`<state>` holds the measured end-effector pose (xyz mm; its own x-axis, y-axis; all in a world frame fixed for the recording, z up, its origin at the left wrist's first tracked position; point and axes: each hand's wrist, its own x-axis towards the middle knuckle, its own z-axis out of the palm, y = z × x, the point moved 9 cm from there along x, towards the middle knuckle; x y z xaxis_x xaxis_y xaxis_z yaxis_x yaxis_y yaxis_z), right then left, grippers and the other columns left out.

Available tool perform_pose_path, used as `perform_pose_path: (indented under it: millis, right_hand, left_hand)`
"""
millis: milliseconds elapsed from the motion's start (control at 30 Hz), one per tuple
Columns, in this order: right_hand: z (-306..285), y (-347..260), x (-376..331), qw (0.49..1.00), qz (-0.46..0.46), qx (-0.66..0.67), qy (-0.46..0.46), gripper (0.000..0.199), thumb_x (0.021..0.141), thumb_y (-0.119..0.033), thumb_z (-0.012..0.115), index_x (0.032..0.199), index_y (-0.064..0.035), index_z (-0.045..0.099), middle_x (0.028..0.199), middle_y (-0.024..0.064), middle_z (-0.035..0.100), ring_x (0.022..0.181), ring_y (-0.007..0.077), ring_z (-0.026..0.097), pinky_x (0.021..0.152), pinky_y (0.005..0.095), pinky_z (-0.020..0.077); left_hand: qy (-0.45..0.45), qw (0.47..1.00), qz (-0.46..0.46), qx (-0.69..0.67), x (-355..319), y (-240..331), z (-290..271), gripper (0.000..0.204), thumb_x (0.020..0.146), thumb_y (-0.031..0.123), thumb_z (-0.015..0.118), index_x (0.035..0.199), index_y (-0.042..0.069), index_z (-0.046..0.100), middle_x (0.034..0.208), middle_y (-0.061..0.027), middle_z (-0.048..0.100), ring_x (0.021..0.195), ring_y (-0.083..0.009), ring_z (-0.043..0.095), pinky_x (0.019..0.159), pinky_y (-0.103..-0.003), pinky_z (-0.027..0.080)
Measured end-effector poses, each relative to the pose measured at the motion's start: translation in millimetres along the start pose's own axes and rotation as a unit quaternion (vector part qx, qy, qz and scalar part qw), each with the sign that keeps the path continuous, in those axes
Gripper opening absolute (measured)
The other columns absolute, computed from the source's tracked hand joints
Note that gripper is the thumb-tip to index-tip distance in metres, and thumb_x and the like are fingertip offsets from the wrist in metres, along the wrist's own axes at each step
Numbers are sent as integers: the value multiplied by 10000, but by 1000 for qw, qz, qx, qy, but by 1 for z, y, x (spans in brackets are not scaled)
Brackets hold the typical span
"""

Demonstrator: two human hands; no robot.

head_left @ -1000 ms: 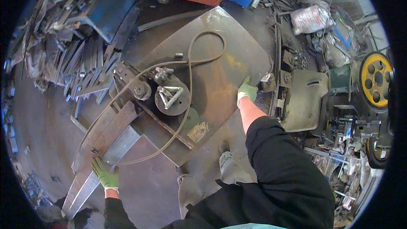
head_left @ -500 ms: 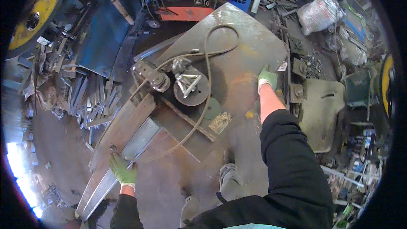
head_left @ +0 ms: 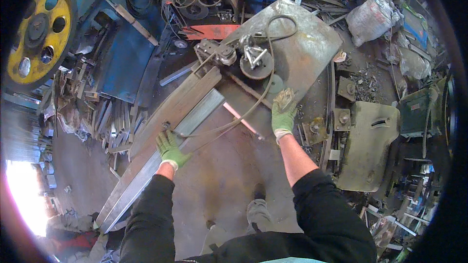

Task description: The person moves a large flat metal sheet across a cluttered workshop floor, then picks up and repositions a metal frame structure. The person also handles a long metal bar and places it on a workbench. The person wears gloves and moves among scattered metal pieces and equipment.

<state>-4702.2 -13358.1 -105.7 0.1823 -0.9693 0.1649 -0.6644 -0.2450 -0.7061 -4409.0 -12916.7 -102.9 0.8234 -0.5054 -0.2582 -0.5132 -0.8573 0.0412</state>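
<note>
My left hand (head_left: 171, 150), in a green work glove, lies with fingers spread on a long brown bar (head_left: 146, 134), close to a small knob. A grey metal channel (head_left: 197, 118) runs alongside that bar. My right hand (head_left: 283, 121), gloved too, reaches to the near edge of the steel table (head_left: 309, 36). Its outstretched fingers touch a flaky tan piece (head_left: 285, 97); whether they grip it I cannot tell. Beside it lies a green disc (head_left: 275, 84). Farther back stands a power tool with a round wheel (head_left: 257, 65), and a cable (head_left: 271, 44) loops past it.
An orange machine (head_left: 209, 31) with coiled cables stands behind the table. At the left are a yellow wheel (head_left: 36, 34) and metal offcuts (head_left: 117, 122). To the right lie a white sack (head_left: 373, 19), a rust-stained panel (head_left: 368, 146) and a green box (head_left: 419, 112).
My right hand has moved from the table's right edge to the tan piece at its near corner. My left hand stays on the bar near the knob. The whole view has shifted.
</note>
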Motion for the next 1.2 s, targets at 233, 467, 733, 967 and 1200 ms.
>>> perform_pose_path:
  millis: [233, 467, 733, 967, 1200]
  right_hand:
    - [9, -52, -96, 992, 120, 37, 16, 1010, 957, -581, 669, 1679, -55, 198, 1637, 305, 372, 1407, 499, 497, 1171, 537, 417]
    - [32, -29, -246, 973, 186, -134, 9, 952, 985, -743, 524, 1690, -161, 261, 1635, 319, 367, 1344, 459, 582, 1099, 532, 503]
    - [-17, -113, -339, 989, 62, -109, 81, 773, 1013, -524, 605, 1609, -86, 382, 1467, 288, 584, 1274, 419, 637, 1028, 492, 530]
    - [-29, -148, -481, 976, 156, -148, 43, 932, 1026, -615, 532, 1688, -62, 178, 1587, 381, 383, 1317, 524, 580, 1068, 534, 525]
    - [-30, -153, -474, 979, 174, -106, 14, 899, 1019, -556, 560, 1662, -15, 243, 1585, 405, 374, 1280, 522, 607, 1024, 529, 548]
  left_hand:
    - [-61, 994, 88, -17, -10, -23, -17, 1507, 665, 785, 807, 1712, 28, 30, 1772, -275, -46, 1634, -479, -60, 1313, -607, -14]
    - [-103, 988, 119, 3, -117, -163, -2, 1452, 700, 753, 802, 1713, 26, 56, 1757, -310, -93, 1606, -543, -135, 1265, -695, -41]
    - [-65, 980, 190, -17, -154, -197, -9, 1447, 723, 700, 819, 1719, 63, -16, 1759, -270, -175, 1582, -540, -231, 1247, -714, -84]
    - [-145, 977, 156, 11, -219, -348, -7, 1547, 696, 774, 812, 1698, 33, -104, 1723, -329, -222, 1577, -523, -261, 1256, -661, -106]
    - [242, 943, 153, -171, -226, -509, -69, 730, 904, 239, 821, 1508, -44, 525, 1511, -235, 582, 1437, -355, 512, 1238, -442, 363]
